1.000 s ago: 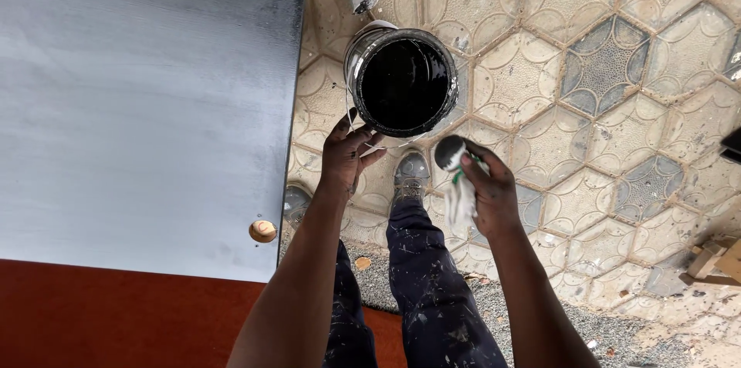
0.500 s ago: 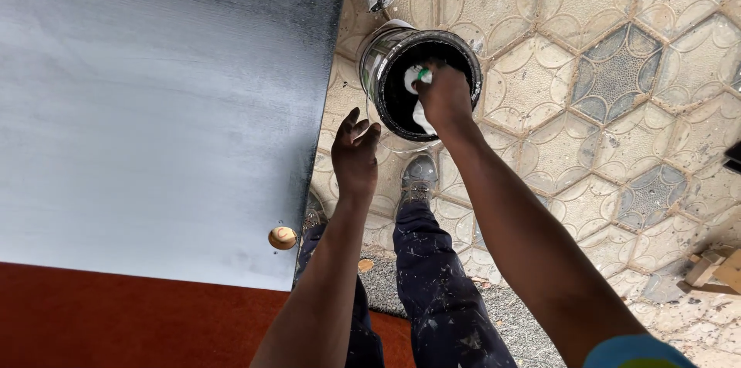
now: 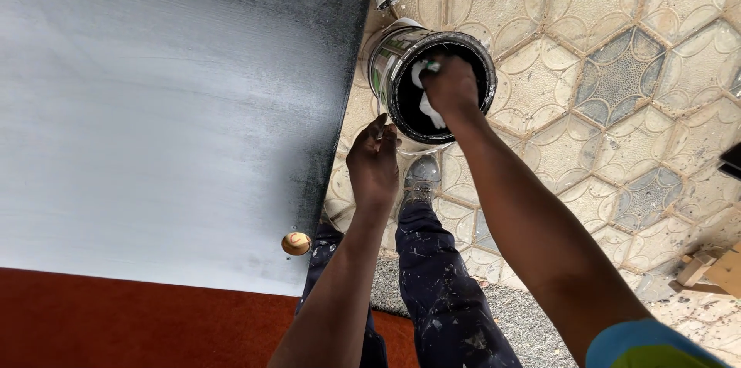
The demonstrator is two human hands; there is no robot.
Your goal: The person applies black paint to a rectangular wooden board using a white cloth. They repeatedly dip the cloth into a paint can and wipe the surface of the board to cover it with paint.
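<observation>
Two hands were at a paint can standing on the patterned tile floor, at about 12 o'clock from the person's shoe. The right hand was inside the can's mouth over black paint, fingers clamped on a white rag. The left hand sat at the can's 7 o'clock, fingers curled together; whether they pinched anything couldn't be told. A dark painted board lay at 9 o'clock of the can.
</observation>
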